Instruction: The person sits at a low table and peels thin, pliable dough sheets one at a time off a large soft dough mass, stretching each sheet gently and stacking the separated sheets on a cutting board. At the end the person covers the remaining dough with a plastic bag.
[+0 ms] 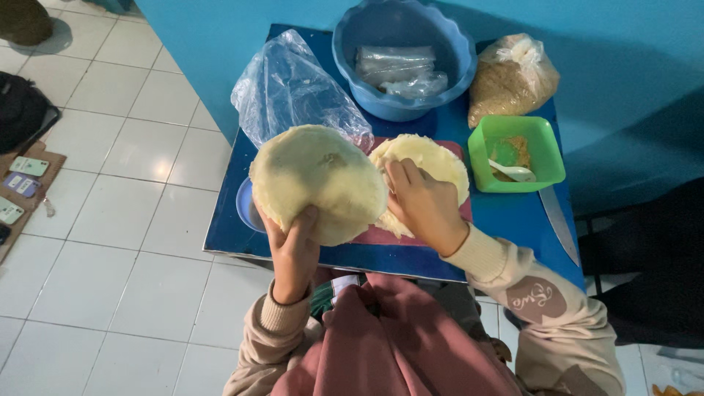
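Left hand [295, 246] was raised above the near edge of the table [506, 220], fingers and thumb closed on the lower rim of a thin round pale wrapper [317, 182], which stood tilted up and faced the camera; gripping by the rim probably kept the sheet flat and unfolded. Wrist bent back, forearm rising from the lap in a beige sleeve.

Right hand [423, 207] lay palm down on the stack of wrappers [433, 165], fingers curled and pressed together at its near left edge, apparently steadying the stack or working at the top sheet; whether it pinched a sheet could not be told. The stack sat on a dull red board [381, 236] mid-table.

Just right of the stack: green square tub [546, 143] with a white spoon [513, 172] and some brown filling. Beyond: blue basin [402, 55] holding clear packets, a crumpled clear bag [293, 88], a tied bag of brown grain [510, 77]. A knife [559, 224] lay along the right edge. A small blue dish [246, 205] was partly hidden under the lifted wrapper.
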`<state>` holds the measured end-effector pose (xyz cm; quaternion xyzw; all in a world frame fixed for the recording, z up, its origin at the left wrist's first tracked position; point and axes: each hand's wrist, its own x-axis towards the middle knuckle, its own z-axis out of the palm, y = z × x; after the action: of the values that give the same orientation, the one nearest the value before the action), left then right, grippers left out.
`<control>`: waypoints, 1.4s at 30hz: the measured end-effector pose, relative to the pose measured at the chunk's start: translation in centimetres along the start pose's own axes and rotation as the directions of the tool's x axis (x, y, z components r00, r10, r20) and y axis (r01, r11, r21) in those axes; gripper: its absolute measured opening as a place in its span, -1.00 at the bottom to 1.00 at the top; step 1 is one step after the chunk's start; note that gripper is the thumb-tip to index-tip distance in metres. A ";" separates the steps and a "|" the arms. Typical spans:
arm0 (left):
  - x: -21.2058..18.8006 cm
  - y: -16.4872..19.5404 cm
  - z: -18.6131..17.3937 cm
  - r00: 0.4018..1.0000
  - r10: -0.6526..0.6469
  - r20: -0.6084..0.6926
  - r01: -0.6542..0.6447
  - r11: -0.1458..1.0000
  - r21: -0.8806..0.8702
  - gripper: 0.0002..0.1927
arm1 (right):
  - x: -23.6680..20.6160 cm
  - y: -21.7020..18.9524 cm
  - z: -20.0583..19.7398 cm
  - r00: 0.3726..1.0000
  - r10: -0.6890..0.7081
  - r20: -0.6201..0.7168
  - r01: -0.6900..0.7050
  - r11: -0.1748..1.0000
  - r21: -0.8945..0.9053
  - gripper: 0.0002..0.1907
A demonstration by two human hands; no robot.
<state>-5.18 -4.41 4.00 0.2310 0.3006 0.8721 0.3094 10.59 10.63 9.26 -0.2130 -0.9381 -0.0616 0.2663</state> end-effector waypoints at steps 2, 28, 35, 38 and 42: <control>-0.1 0.0 -0.1 1.000 0.000 0.006 0.000 1.000 0.001 -0.14 | -0.1 0.0 -0.3 1.000 -0.007 -0.009 0.007 1.000 0.010 -0.71; -0.1 -0.4 0.4 1.000 -0.005 0.005 0.005 1.000 -0.006 -0.14 | 0.3 4.6 -1.1 0.958 -0.270 0.098 0.242 0.942 0.233 -0.27; 0.4 -1.4 1.1 0.996 -0.043 0.079 0.045 0.999 -0.014 -0.14 | -1.7 4.0 0.8 0.956 -0.227 0.188 0.209 0.972 0.108 -0.25; 0.4 -1.7 1.7 0.971 -0.185 0.149 0.204 0.971 -0.124 -0.07 | -1.5 4.3 1.3 0.967 -0.220 0.130 0.204 0.971 0.124 -0.20; 0.9 -2.5 2.4 0.918 -0.202 0.343 0.297 0.920 -0.254 -0.15 | -1.5 4.4 2.0 0.963 -0.267 0.031 0.263 0.959 0.104 -0.24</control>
<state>-3.44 -1.31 4.27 0.2743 0.1392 0.8132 0.4941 12.70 14.56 6.83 -0.0732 -0.9657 -0.0455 0.2449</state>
